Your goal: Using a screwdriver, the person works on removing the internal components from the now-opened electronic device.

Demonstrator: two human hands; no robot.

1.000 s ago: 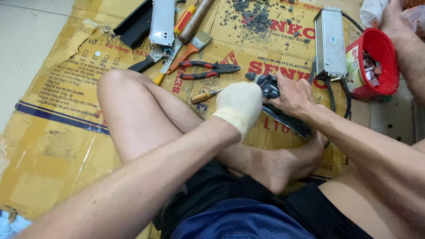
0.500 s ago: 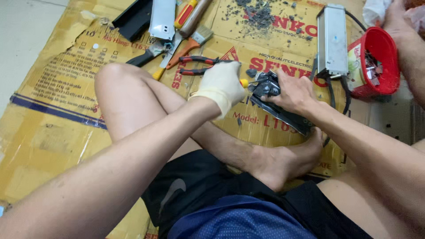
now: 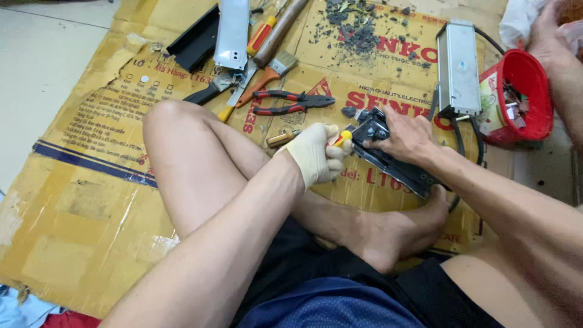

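The person is sitting cross-legged on a sheet of flattened cardboard spread over the floor, working on a black device housing that is lying on the cardboard just beyond the bare foot. The left hand, wearing a pale glove, is curling closed around a screwdriver with a yellow and red handle, its tip pointing at the near end of the housing. The right hand, bare, is pressing down flat on top of the housing with fingers spread, gripping nothing else. Beyond the housing, red-handled pliers are lying on the cardboard, with a small paintbrush and a silver metal case farther out. To the right of the housing, a grey metal box with cables is resting beside a red plastic tub, which is holding small dark parts too blurred to identify. Another person's hand is hovering just over the tub's far rim.
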